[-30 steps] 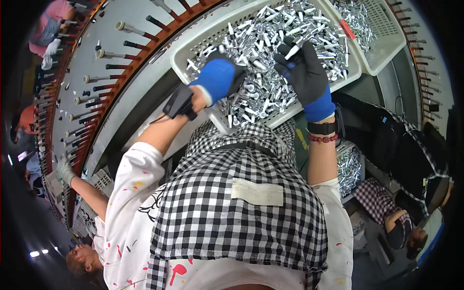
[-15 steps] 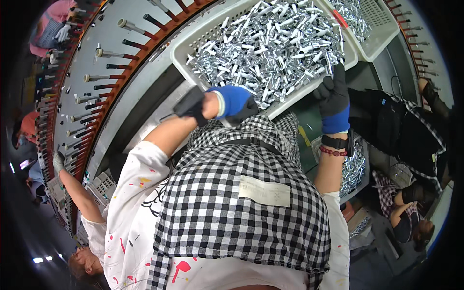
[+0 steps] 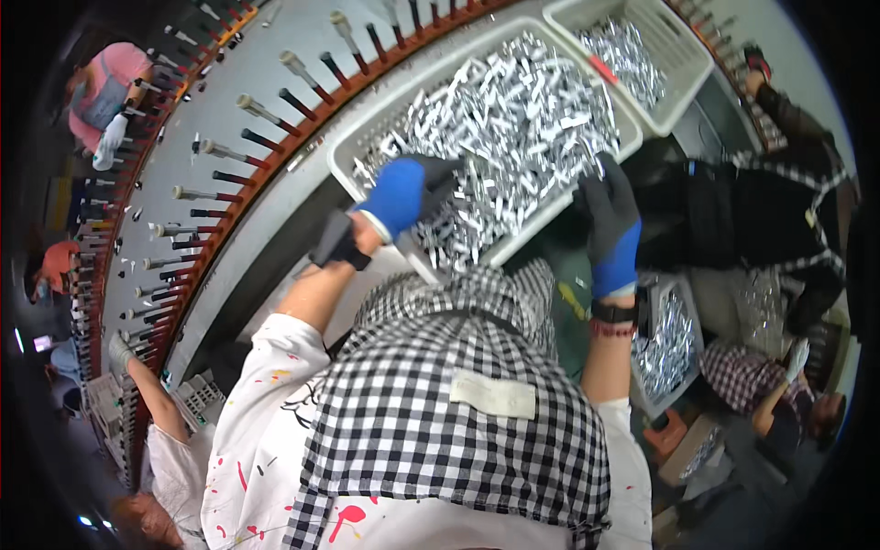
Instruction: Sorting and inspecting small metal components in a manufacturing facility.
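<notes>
A pale plastic basket (image 3: 559,217) in front of me is heaped with small shiny silver tubes (image 3: 513,110), many with white ends. My left hand (image 3: 401,194), in a blue and black glove, reaches over the basket's near left side. Its fingers are smeared by motion against the tubes, so I cannot see whether they grip one. Gloved alike, my right hand (image 3: 612,220) is at the basket's right rim. Its fingers are closed around a silver tube, whose shiny end shows at the fingertips.
Beyond the basket curves a conveyor (image 3: 302,124) with a row of upright pegs, some capped with pale parts. A second basket (image 3: 678,55) of silver pieces adjoins at the far right. Another bin (image 3: 665,344) stands by my right forearm. Co-workers are on both sides.
My left hand has moved left and a little forward over the tubes. My right hand has drawn back and left toward the basket rim. The whole view has shifted slightly.
</notes>
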`<state>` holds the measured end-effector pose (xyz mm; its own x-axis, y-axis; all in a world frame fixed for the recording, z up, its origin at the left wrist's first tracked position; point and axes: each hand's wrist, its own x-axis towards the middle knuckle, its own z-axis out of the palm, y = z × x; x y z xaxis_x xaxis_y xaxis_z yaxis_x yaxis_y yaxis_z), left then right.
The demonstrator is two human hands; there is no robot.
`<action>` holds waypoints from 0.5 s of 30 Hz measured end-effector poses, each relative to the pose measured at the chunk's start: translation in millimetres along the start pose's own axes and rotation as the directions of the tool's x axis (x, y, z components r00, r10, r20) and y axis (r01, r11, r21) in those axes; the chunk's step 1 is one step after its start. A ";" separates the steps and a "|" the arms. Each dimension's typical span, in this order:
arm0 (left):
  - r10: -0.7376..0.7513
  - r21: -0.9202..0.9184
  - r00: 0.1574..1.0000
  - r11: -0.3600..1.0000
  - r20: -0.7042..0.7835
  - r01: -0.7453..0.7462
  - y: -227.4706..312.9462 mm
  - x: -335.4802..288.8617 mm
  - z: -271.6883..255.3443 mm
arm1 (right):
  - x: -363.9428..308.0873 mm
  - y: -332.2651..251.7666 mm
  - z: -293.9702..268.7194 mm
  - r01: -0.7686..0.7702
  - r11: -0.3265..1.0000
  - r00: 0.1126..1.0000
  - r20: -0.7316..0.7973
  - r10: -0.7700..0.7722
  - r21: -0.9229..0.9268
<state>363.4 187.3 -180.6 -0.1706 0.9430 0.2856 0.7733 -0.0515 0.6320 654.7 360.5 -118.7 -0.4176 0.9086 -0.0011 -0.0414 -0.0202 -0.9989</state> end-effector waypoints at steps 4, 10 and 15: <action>-0.108 0.501 0.992 0.863 0.067 0.060 -11.0 -24.6 -51.3 | -2.5 -10.2 8.3 0.185 0.983 0.983 -0.007 -0.185 -0.024; -0.141 0.567 0.977 0.823 0.158 0.027 -41.3 -28.8 -37.8 | -20.2 -28.0 28.9 0.240 0.969 0.970 -0.021 -0.241 -0.054; -0.127 0.455 0.987 0.888 0.100 0.068 -31.4 -31.5 -37.2 | -31.2 -21.5 2.5 0.128 0.991 0.990 -0.047 -0.130 -0.046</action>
<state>321.7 147.0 -182.7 -0.2055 0.9700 0.1300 0.9528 0.1679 0.2530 666.4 331.6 -97.1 -0.3657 0.9221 0.1267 -0.0531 0.1152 -0.9919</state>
